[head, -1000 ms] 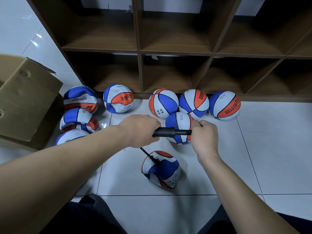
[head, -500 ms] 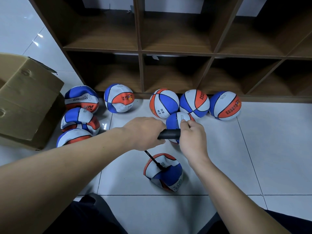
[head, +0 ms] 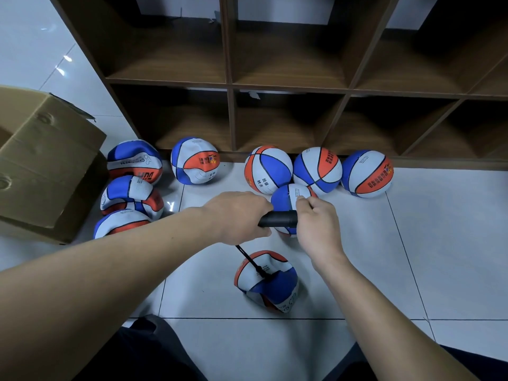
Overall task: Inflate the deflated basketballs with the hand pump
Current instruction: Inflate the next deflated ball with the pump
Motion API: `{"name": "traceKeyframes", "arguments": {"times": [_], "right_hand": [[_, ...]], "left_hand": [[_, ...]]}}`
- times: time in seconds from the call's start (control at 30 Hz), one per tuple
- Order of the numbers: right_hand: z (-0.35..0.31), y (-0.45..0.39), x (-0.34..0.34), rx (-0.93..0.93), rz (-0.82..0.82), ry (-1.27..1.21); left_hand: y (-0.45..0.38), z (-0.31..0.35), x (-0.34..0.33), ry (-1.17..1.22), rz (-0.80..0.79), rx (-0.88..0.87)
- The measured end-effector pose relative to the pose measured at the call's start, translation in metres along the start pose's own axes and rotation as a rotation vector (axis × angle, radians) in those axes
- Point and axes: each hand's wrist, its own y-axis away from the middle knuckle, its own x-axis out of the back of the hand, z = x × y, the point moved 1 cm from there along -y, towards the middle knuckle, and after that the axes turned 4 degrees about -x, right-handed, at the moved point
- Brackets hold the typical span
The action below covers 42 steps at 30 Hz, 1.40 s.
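Cardboard box (head: 46, 166) at 9 o'clock, flap open, its front corner nearly touching the flat balls beside it. Three deflated basketballs (head: 129, 199) stacked in a tight cluster just right of box, approx 9–10 o'clock; little gap between them and box edge. One more half-soft ball (head: 193, 162) at 11 o'clock, against base of wooden shelf unit (head: 231, 83).

Left hand (head: 236, 215) centre frame, fingers wrapped round barrel end of black hand pump (head: 279, 219), which lies roughly horizontal. Thin black hose (head: 248, 261) drops from under left hand toward 6 o'clock, ending at the crumpled ball on floor (head: 265, 281); that ball sits alone on white tile floor (head: 412, 257), badly caved in, free tile on all sides.

Right hand (head: 316, 224) just right of pump, fingers curled at pump's right end; handle itself hidden inside the fist, so grip on it assumed fm posture only — can't see contact. Hands close together, almost touching across pump body.

Behind hands, a round ball (head: 284, 196) partly hidden. Three inflated balls (head: 317, 169) in a row at 12–1 o'clock, against shelf base, touching or nearly so.

Right of that row: open tile to 3 o'clock frame edge. Shelf cubbies above, dark. Dark trouser legs (head: 154, 350) at 6 o'clock, bottom edge.
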Motion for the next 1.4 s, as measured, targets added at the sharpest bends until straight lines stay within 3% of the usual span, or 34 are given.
{"name": "traceKeyframes", "arguments": {"times": [0.33,0.63,1.4], "right_hand": [[0.013,-0.028,0.049,-0.164,0.149,-0.089],[0.009,-0.026,0.045,-0.123,0.202,-0.108],[-0.001,0.016,-0.01,-0.047,-0.046,-0.061]], "left_hand": [[0.002,-0.03,0.008,0.012,-0.064,0.076],[0.004,-0.028,0.007,-0.088,-0.021,0.088],[0.002,-0.006,-0.007,-0.096,-0.046,0.043]]}}
